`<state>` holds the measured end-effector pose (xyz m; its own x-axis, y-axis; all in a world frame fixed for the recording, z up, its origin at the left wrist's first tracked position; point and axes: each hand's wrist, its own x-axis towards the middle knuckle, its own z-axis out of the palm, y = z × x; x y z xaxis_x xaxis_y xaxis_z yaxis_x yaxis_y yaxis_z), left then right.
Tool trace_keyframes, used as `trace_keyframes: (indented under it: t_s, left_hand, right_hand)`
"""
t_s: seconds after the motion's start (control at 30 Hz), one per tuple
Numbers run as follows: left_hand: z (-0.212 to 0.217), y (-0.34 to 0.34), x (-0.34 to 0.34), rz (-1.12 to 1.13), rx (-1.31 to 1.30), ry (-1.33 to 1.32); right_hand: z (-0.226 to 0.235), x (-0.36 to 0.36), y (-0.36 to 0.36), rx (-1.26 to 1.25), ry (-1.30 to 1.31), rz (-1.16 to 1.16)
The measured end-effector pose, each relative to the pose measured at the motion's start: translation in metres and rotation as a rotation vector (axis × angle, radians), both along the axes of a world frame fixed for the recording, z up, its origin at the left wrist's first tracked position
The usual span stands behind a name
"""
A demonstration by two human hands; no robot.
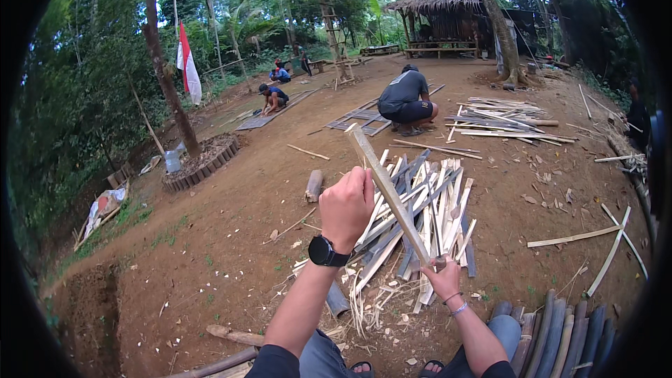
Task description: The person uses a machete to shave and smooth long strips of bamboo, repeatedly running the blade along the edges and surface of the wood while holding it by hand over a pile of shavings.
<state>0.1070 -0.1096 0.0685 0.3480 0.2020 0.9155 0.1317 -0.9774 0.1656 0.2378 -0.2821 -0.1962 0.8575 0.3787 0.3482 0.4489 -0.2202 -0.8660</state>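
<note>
A long, pale bamboo strip [390, 192] slants up and away in front of me, its lower end at my right hand [444, 281]. The fingers of that hand are closed around it, beside a small dark piece that I cannot identify. My left hand [346, 206], with a black watch on its wrist, is raised in a fist just left of the strip's upper half. Whatever its fingers hold, if anything, is hidden. Beneath both hands spreads a pile of split bamboo strips [448, 199], some pale, some dark-skinned.
Dark bamboo poles [556, 339] lie at lower right. A short bamboo piece [314, 186] sits left of the pile. Farther off, a person [406, 98] squats by a bamboo frame [357, 117], near another strip heap [504, 117]. More people work at far left.
</note>
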Motion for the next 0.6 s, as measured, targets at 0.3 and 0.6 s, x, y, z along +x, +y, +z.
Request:
trace_keyframes:
  t_s: [0.3,0.6]
  left_hand:
    - [0.018,0.034,-0.011,-0.23,-0.454,0.173]
    - [-0.06,0.085,-0.047,-0.037,-0.532,0.118]
  right_hand:
    - [-0.003,0.011,-0.003,0.015,-0.003,-0.023]
    - [-0.006,0.016,0.001,0.124,0.077,0.014]
